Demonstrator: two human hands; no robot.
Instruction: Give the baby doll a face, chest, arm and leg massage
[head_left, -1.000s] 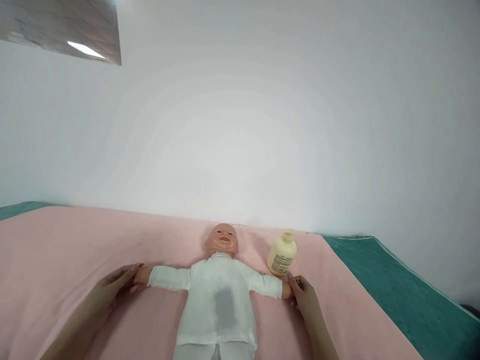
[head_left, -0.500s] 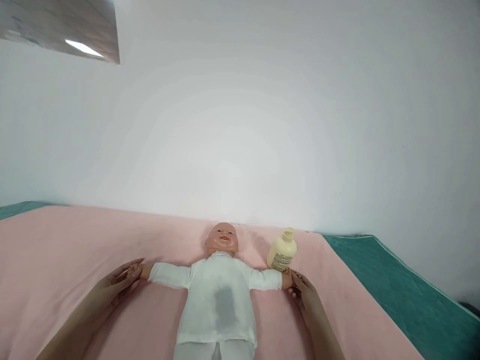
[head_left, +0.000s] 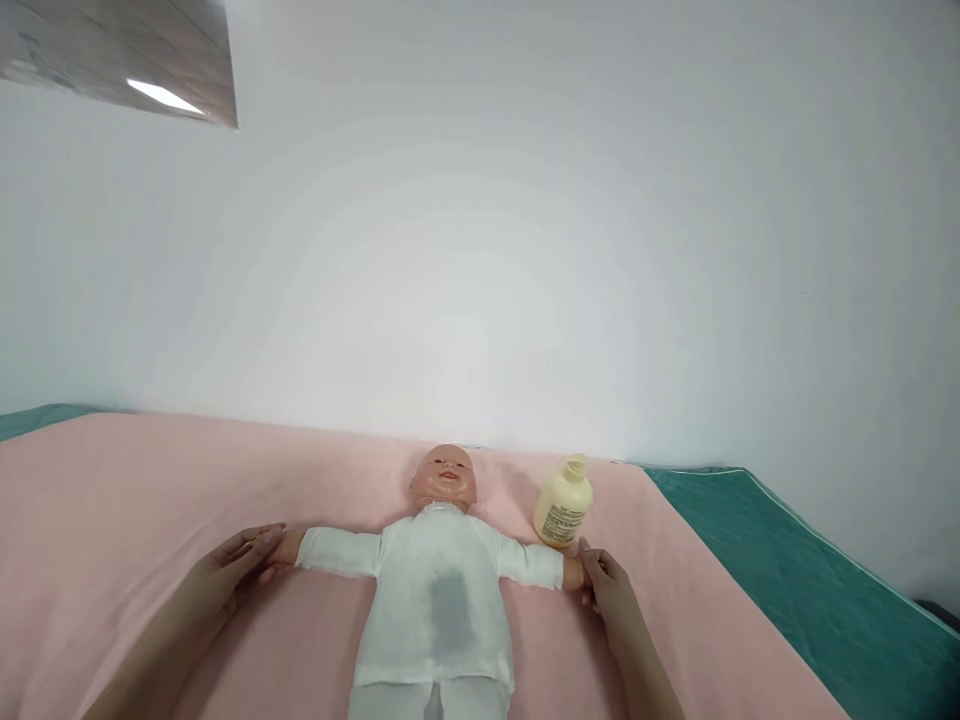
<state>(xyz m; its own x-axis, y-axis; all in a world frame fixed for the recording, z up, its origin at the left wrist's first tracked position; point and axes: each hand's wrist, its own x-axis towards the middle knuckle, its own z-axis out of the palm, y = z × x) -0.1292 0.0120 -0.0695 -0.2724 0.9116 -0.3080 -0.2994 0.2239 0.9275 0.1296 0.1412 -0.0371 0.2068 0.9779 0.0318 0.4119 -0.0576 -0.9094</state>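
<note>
A baby doll (head_left: 442,590) in a white top and white trousers lies on its back, arms stretched out to both sides, with a grey patch on its chest. My left hand (head_left: 232,570) is closed around the doll's hand at the left. At the right, my right hand (head_left: 609,588) grips the doll's other hand between thumb and fingers. A pale yellow pump bottle (head_left: 562,503) with a printed label stands just above the doll's sleeve on the right, close to my right fingertips.
Under the doll is a pink cloth (head_left: 187,470), spread over a green cover (head_left: 795,570) that shows at the right and far left. A white wall (head_left: 480,220) rises behind. A reflective panel (head_left: 127,60) hangs at the upper left.
Both hands have shifted slightly on the doll's hands. My left thumb now lies over the doll's hand, and my right fingers have closed more around the other one.
</note>
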